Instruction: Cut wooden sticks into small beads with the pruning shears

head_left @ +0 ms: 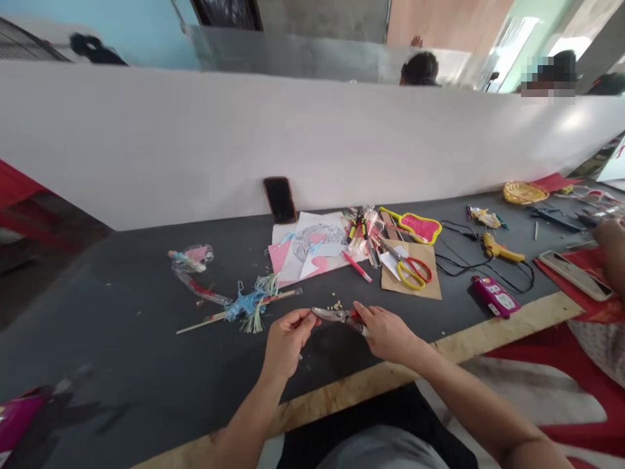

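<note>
My right hand [388,331] is wrapped round the handles of pruning shears [333,314], whose blades point left. At the blade tips, my left hand [290,339] is closed in a pinch, and what lies between its fingertips is too small to make out. Several small pale pieces [335,305] lie on the dark table just behind the shears. Left of my hands, a blue star-like ornament [245,303] with pale tassels rests across a thin wooden stick [202,324].
Behind are a phone [280,200] leaning on the white partition, printed paper [319,241], and scissors [411,272] on brown card. Rightward lie a yellow glue gun [502,249] with its cable, a purple box [495,297] and a basket [525,193]. Another person's hand [611,244] shows at the right edge.
</note>
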A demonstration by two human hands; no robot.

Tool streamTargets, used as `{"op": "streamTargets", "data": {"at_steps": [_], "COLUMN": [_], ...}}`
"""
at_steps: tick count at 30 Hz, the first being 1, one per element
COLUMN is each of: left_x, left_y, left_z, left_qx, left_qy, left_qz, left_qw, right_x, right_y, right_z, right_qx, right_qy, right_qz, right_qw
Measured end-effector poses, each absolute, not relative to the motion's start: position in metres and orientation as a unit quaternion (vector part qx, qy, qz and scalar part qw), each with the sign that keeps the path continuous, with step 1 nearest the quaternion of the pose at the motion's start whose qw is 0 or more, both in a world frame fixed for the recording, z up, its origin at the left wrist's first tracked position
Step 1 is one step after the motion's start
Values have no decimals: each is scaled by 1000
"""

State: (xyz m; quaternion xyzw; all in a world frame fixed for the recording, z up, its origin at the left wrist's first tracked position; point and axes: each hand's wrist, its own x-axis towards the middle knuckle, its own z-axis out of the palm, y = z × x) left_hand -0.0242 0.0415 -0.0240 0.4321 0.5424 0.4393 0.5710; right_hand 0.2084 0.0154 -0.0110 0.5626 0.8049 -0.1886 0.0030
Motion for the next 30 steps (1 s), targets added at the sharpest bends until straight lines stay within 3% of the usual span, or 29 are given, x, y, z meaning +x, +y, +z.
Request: {"op": "streamTargets", "data": {"at_steps": [8, 18, 30], "left_x": [-15, -15, -10], "left_y": [21, 15, 4], "left_z": [-23, -22, -22], "left_qx": [416, 436, 349], "left_qy": [558, 583, 525], "left_qz": [472, 490, 467], "left_qw": [541, 480, 620], "right_x": [214, 215, 233], "right_y": [-5, 5, 4], "right_z": [-15, -12, -10], "right_qx": [565, 545, 477], "right_qy": [797, 821, 853], "right_qz": [-209, -171, -212], "right_qw": [-35, -5, -12]}}
